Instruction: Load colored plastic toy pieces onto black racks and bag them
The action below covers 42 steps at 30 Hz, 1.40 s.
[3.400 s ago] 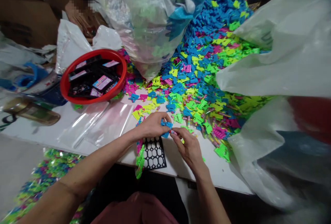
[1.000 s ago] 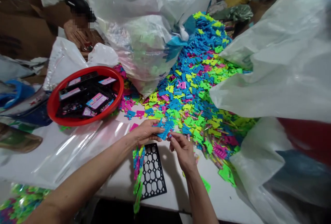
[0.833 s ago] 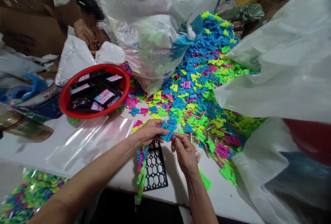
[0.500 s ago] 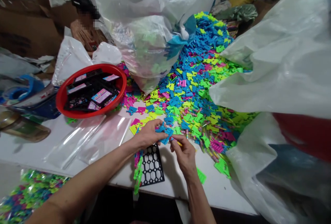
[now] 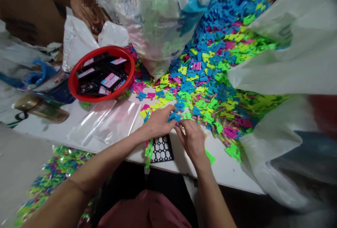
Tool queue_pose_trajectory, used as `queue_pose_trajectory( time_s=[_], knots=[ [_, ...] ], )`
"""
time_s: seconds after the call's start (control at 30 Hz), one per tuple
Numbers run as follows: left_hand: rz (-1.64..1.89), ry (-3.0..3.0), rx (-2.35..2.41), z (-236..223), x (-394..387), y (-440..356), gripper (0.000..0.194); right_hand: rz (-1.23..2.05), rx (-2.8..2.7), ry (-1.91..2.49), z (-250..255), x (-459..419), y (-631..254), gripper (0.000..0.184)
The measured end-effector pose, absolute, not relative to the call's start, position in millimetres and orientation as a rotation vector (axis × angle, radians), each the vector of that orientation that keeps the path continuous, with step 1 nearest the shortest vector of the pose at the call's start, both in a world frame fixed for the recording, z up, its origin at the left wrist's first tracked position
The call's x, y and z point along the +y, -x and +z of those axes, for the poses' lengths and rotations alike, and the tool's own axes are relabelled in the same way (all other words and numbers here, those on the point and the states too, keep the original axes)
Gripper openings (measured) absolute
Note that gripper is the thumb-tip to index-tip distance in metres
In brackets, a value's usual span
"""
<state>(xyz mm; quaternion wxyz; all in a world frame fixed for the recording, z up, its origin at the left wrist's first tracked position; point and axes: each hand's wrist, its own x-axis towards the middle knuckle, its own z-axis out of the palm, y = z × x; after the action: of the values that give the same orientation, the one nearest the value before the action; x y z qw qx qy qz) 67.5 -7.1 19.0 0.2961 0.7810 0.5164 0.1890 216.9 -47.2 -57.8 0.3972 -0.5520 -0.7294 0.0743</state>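
Observation:
In the head view my left hand pinches a small flat blue plastic piece over the white table. My right hand meets it there, its thumb and fingertips pressed together at the piece's near edge; what they grip is mostly hidden. Below my left hand lies a black plastic grid with rows of openings. Several green and pink plastic pieces lie along the grid's left side. A loose green piece rests beside my right wrist.
A large pile of blue, green, yellow and pink pieces spreads behind my hands. A red basin holds black packs with printed labels. Clear plastic sleeves and a brown bottle lie left. Plastic bags bulge at right. A person's hand shows behind.
The view has tilted down, so the table sits higher. My hands stay together at the blue piece. The thin yellow stick seen in my right hand before is now hidden.

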Motion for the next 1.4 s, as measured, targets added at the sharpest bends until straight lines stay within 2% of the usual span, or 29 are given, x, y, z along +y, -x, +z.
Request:
queue_pose_trajectory(
  time_s=[0.07,0.13,0.23,0.3,0.4,0.57,0.7,0.87,1.1,1.17,1.27,1.33,1.4],
  knots=[
    [0.376,-2.197,1.341,22.4,-14.3,-61.8,0.038,0.289,-1.857,1.441,-66.1,-53.8,-210.8,0.014],
    [0.420,-2.250,1.348,21.2,-20.1,-51.5,0.043,0.549,-1.817,1.450,-82.1,-66.3,-199.2,0.010],
    [0.560,-2.326,1.516,9.8,-27.4,-32.9,0.043,0.982,-1.705,1.368,-113.1,-87.9,-177.8,0.010],
    [0.458,-2.370,1.597,-1.4,-34.2,-24.5,0.041,1.107,-1.609,1.322,-130.6,-96.9,-166.1,0.012],
    [0.255,-2.379,1.622,-15.7,-47.6,-22.9,0.042,0.992,-1.627,1.348,-143.0,-98.5,-156.8,0.016],
    [0.216,-2.396,1.623,-29.0,-63.4,-30.3,0.054,0.763,-2.057,1.540,-134.5,-88.6,-150.7,0.027],
    [0.247,-2.414,1.580,-37.2,-62.4,-29.9,0.047,0.802,-2.217,1.710,-124.5,-79.7,-139.4,0.031],
    [0.237,-2.445,1.590,-38.5,-58.6,-30.7,0.038,0.753,-2.302,1.692,-126.7,-77.9,-128.3,0.035],
    [0.249,-2.513,1.601,-39.7,-55.3,-31.3,0.032,0.965,-2.209,1.393,-113.4,-51.7,-186.7,0.021],
    [0.283,-2.526,1.583,-40.2,-52.1,-31.7,0.032,0.777,-2.170,1.640,-103.1,-32.7,-214.6,0.024],
    [0.298,-2.537,1.562,-40.6,-46.5,-34.2,0.031,0.276,-2.249,2.036,-95.7,-15.0,-238.1,0.024],
    [0.330,-2.521,1.552,-41.2,-43.1,-34.8,0.032,0.132,-2.435,1.957,-99.0,-19.8,-241.3,0.022],
    [0.417,-2.473,1.533,-42.2,-40.5,-31.8,0.033,0.130,-2.562,1.758,-106.7,-37.6,-242.2,0.020]
  ],
)
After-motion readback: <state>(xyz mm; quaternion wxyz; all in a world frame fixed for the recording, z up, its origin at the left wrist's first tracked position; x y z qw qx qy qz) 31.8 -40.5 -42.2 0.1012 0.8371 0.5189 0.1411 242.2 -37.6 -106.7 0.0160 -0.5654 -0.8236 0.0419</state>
